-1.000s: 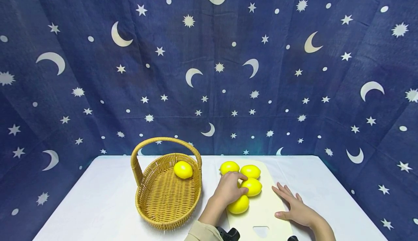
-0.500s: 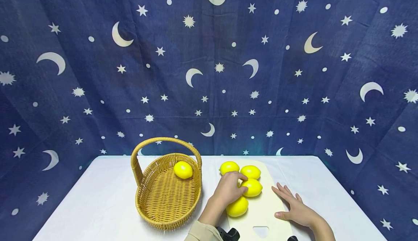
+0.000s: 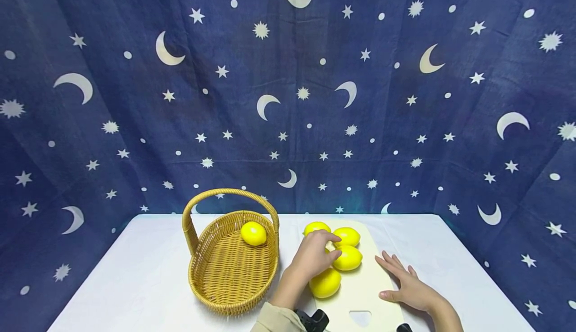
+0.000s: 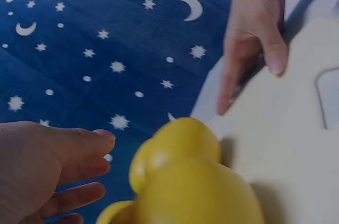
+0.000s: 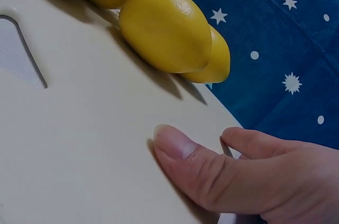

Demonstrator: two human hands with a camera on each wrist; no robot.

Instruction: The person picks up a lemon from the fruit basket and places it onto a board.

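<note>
Several yellow lemons lie grouped on a cream cutting board (image 3: 369, 292). My left hand (image 3: 312, 254) hovers over the group, thumb and fingers spread apart with nothing gripped. It partly covers the back-left lemon (image 3: 317, 228) and another beneath it. Past its fingertips are the back-right lemon (image 3: 346, 236) and the middle lemon (image 3: 348, 258); the front lemon (image 3: 325, 283) sits below the wrist. The left wrist view shows a gap between the thumb (image 4: 98, 138) and the lemons. My right hand (image 3: 407, 287) rests at the board's right edge, its thumb (image 5: 177, 147) on the surface and fingers extended.
Left of the board stands a wicker basket (image 3: 198, 287) with a tall arched handle (image 3: 229, 192) and one lemon (image 3: 254, 233) inside. A white cloth (image 3: 135, 282) covers the table. Behind hangs a dark blue curtain (image 3: 243, 137) with moons and stars. The board has a handle cutout near me.
My left hand has lifted slightly, its fingers drawing back from the lemons. The front lemon has shifted a little to the left. My right hand has stayed in place.
</note>
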